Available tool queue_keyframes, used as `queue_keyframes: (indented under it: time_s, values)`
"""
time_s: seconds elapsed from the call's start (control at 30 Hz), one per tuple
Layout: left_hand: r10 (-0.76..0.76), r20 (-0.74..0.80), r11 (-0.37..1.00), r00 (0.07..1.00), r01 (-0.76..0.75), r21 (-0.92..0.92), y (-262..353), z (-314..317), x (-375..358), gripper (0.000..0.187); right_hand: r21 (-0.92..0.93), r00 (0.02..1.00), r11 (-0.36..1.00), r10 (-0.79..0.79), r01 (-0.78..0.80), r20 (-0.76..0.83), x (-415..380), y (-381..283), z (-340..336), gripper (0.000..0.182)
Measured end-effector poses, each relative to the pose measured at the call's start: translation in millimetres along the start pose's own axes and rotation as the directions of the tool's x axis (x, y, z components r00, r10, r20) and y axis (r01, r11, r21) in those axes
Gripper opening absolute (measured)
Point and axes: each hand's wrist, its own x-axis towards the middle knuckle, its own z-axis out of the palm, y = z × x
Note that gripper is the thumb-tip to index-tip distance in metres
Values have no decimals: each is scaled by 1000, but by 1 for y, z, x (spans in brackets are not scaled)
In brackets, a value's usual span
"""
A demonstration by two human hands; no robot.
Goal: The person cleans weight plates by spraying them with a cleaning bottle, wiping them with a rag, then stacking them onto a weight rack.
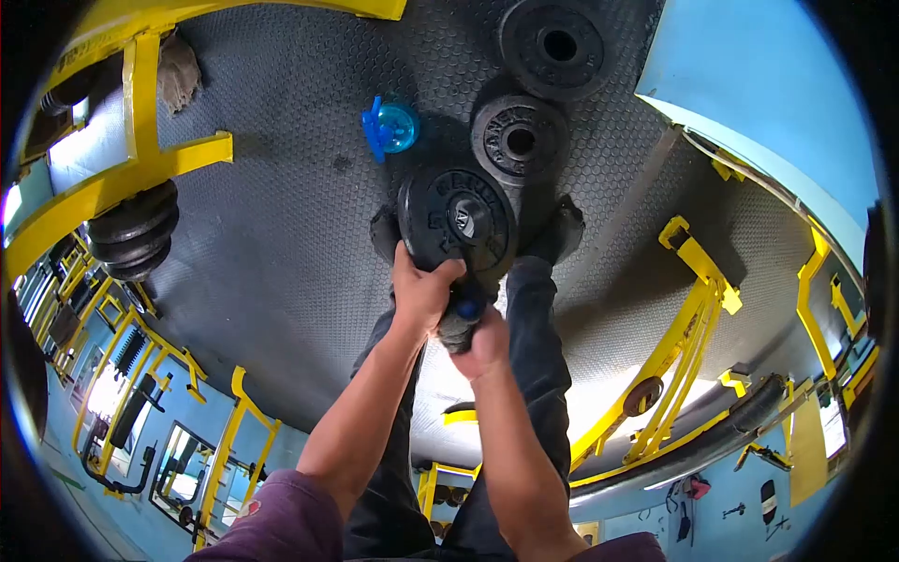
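A black weight plate (pixel 438 214) with raised lettering and a small label in its hub is held up in front of me, tilted, above the floor. My left hand (pixel 423 298) is closed on its near edge, thumb lying on the face. Just below the plate, my right hand (pixel 485 345) is closed around a dark grey, rough-looking thing (pixel 456 328) with a dark blue part at its top; I cannot tell what it is. The right fingers are partly hidden.
Two more weight plates, a nearer one (pixel 496 155) and a farther one (pixel 581 70), lie on the dark textured floor (pixel 272 244). A blue bottle (pixel 398 128) stands left of them. Yellow gym frames (pixel 140 94) rise at both sides; stacked plates (pixel 136 234) hang at left.
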Motion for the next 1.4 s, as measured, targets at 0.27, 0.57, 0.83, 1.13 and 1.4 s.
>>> queue_keyframes:
  time_s: [0.27,0.57,0.83,1.13,1.4]
  values:
    - [101,30,969,994,-105,222,-2,-30,21,40,-855,679,165,-688,491,257,30,-143,62,48]
    - [17,2,981,1000,-17,194,-13,-55,-12,46,-919,772,-180,-500,352,393,144,-129,56,58]
    - [40,105,970,994,-63,235,50,-97,-107,46,-906,963,391,-261,164,61,36,-55,39,67]
    - [116,219,956,969,-169,241,71,-161,-221,54,-827,899,450,-415,338,141,-183,-65,80,69]
    - [188,222,959,957,-228,170,161,-184,-365,66,-748,835,403,-412,527,366,-375,-81,132,59]
